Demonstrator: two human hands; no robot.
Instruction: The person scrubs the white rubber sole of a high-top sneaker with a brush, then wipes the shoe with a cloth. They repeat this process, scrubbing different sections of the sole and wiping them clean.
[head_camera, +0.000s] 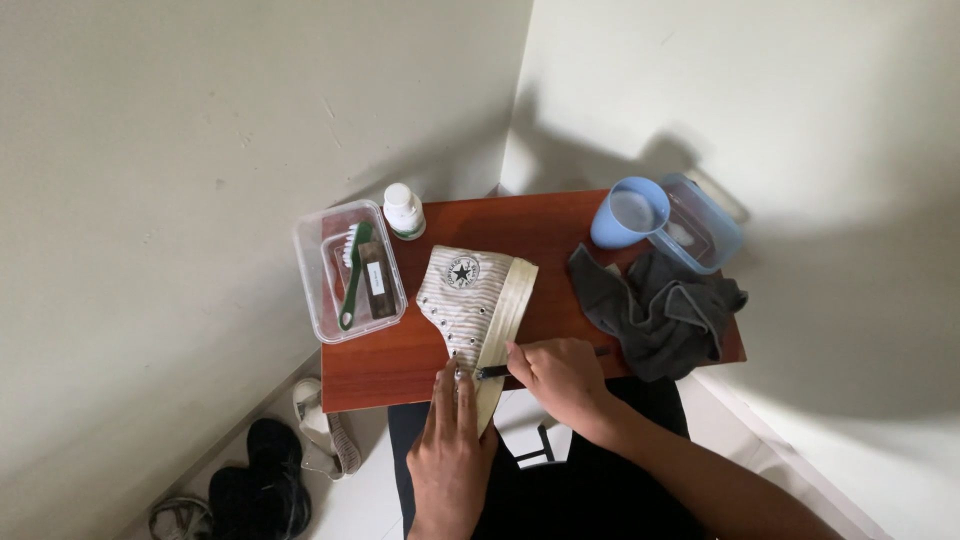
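A pale striped high-top canvas shoe (470, 295) with a round ankle patch lies on its side on a small reddish-brown table (400, 360). My left hand (452, 450) presses flat on the shoe's lower end at the table's near edge. My right hand (562, 378) grips a thin dark brush handle (493, 371), its tip against the shoe next to the eyelets.
A clear plastic box (348, 270) at the table's left holds a green toothbrush and a dark bottle. A white bottle (404, 211) stands behind it. A blue cup (630, 212), a clear blue tub (705, 225) and a grey cloth (660, 305) sit right. Shoes (262, 480) lie on the floor.
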